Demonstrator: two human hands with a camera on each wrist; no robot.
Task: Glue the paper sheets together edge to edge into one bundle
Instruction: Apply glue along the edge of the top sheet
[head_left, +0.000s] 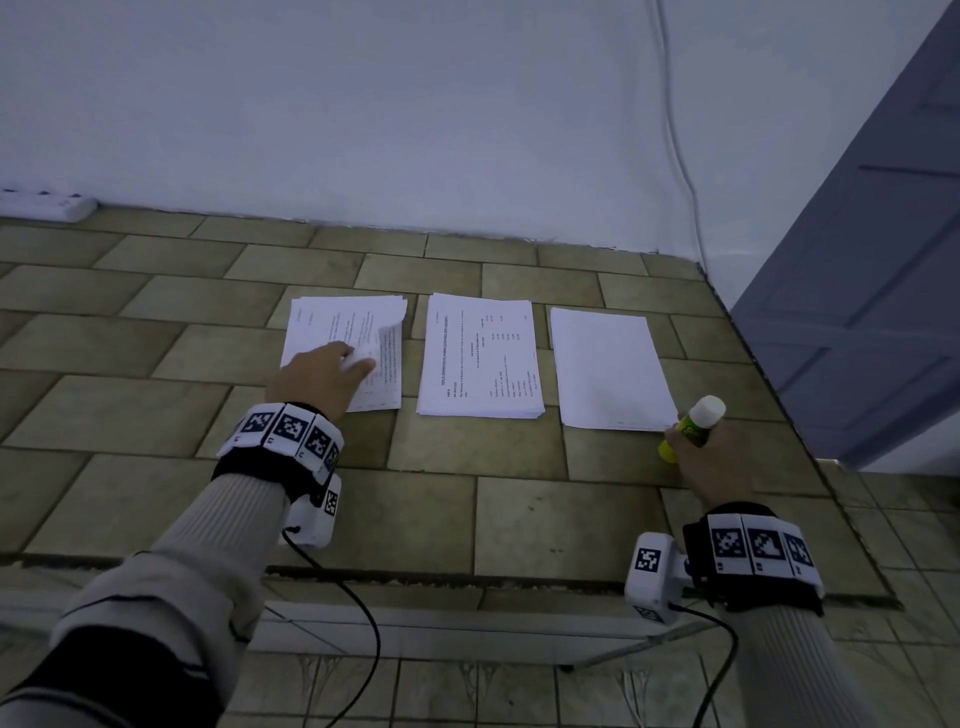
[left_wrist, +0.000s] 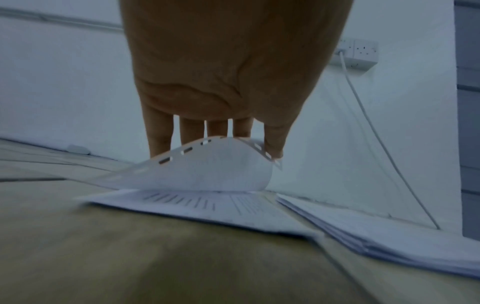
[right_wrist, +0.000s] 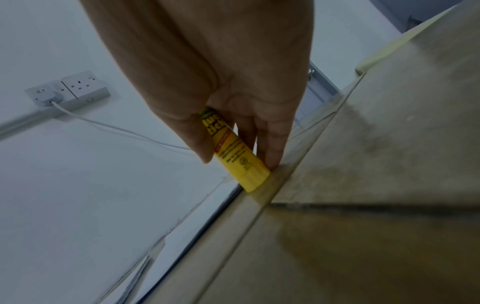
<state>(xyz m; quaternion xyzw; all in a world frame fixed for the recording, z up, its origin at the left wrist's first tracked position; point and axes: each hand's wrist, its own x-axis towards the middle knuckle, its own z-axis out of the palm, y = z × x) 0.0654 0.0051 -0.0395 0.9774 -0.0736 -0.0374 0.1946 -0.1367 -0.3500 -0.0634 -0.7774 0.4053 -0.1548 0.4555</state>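
Tiled counter (head_left: 467, 499) carries three paper stacks in a row, well apart from one another: a left stack (head_left: 332, 332), a middle stack (head_left: 480, 358) with print showing, and a blank-topped right stack (head_left: 610, 369). Paper like this is light and limp; a single sheet will bow and slide over its neighbours, so it is best taken at a corner or along one edge while the rest of the stack lies flat. The left hand (head_left: 324, 379) lies on the left stack and pinches its top sheet (left_wrist: 207, 166), which curls up in an arch between thumb and fingers (left_wrist: 192, 129); a row of slot-like holes runs along the lifted edge. The right hand (head_left: 714, 457) is wrapped round a glue stick (head_left: 693, 426), yellow with a white cap, tilted with its base on the counter just beside the near right corner of the right stack. The stick is small, rigid and smooth, easy to grip round the barrel, and judging by the cap the glue is not yet exposed. How many sheets each stack holds cannot be counted, the print is too small to read, and the wrist views are blurred. Whether the right fingertips (right_wrist: 275, 156) touch the counter is unclear.
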